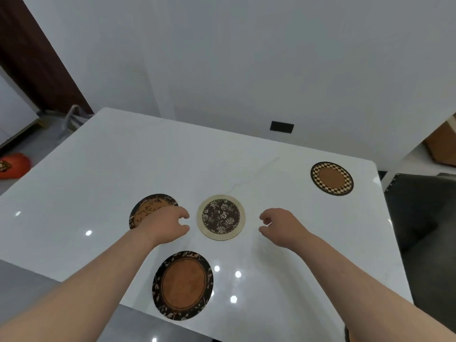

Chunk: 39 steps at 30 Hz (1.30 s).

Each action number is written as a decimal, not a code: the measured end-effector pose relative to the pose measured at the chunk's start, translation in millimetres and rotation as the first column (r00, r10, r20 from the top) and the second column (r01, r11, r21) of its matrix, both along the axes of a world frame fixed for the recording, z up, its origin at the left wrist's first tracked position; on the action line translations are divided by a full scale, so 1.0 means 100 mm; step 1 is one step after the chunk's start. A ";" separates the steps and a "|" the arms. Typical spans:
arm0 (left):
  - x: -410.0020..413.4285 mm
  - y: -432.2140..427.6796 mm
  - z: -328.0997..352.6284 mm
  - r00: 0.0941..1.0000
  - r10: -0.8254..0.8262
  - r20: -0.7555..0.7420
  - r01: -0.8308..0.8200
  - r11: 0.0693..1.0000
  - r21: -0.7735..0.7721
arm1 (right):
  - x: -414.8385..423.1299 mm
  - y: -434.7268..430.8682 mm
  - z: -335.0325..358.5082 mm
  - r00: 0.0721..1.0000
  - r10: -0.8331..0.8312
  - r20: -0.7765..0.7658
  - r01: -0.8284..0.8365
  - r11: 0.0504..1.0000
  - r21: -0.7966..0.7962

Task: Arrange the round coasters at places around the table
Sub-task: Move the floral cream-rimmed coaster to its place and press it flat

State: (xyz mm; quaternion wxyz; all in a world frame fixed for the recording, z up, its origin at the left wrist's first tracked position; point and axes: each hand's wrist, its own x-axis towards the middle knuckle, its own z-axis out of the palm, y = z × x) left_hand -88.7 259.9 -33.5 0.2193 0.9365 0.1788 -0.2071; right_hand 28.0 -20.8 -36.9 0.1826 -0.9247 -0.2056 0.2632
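Observation:
Several round coasters lie flat on the white table [98, 174]. A floral coaster with a cream rim [221, 217] sits in the middle. My left hand [165, 225] hovers just left of it, fingers loosely curled, holding nothing, and it covers part of a brown coaster with a branch pattern [145, 208]. My right hand [281, 224] hovers to the right of the floral coaster, also loosely curled and empty. A brown coaster with a dark leafy rim [183, 285] lies at the near edge. A checkered-rim coaster [332, 178] lies at the far right.
A dark padded chair [424, 218] stands at the table's right side. On the floor to the left are an orange object [13, 165] and a clear bag [71, 119]. A white wall with a black socket [281, 126] is behind the table.

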 end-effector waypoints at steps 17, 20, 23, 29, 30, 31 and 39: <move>0.69 0.20 -0.78 0.965 0.221 -0.140 -0.246 0.948 -0.203 | 0.43 0.63 -0.64 0.982 -0.103 -0.157 0.098 0.994 -0.039; 0.71 0.18 -0.83 0.922 0.362 -0.140 -0.388 0.858 -0.338 | 0.43 0.72 -0.75 0.968 -0.174 -0.181 0.169 0.985 -0.043; 0.77 0.19 -0.89 0.869 0.458 -0.188 -0.490 0.744 -0.454 | 0.44 0.80 -0.83 0.929 -0.300 -0.216 0.300 0.953 -0.035; 0.86 0.13 -1.08 0.736 0.631 -0.245 -0.641 0.533 -0.553 | 0.48 0.84 -0.92 0.764 -0.558 -0.324 0.595 0.804 0.019; 0.87 0.12 -1.09 0.708 0.657 -0.259 -0.661 0.487 -0.571 | 0.48 0.83 -0.94 0.746 -0.572 -0.340 0.618 0.785 0.035; 0.88 0.12 -1.10 0.696 0.664 -0.276 -0.666 0.451 -0.594 | 0.49 0.82 -0.95 0.731 -0.581 -0.357 0.635 0.771 0.048; 1.21 0.15 -0.98 0.760 0.635 -0.140 -0.550 0.513 -0.659 | 0.74 0.77 -0.88 0.613 -0.617 -0.493 0.763 0.624 0.167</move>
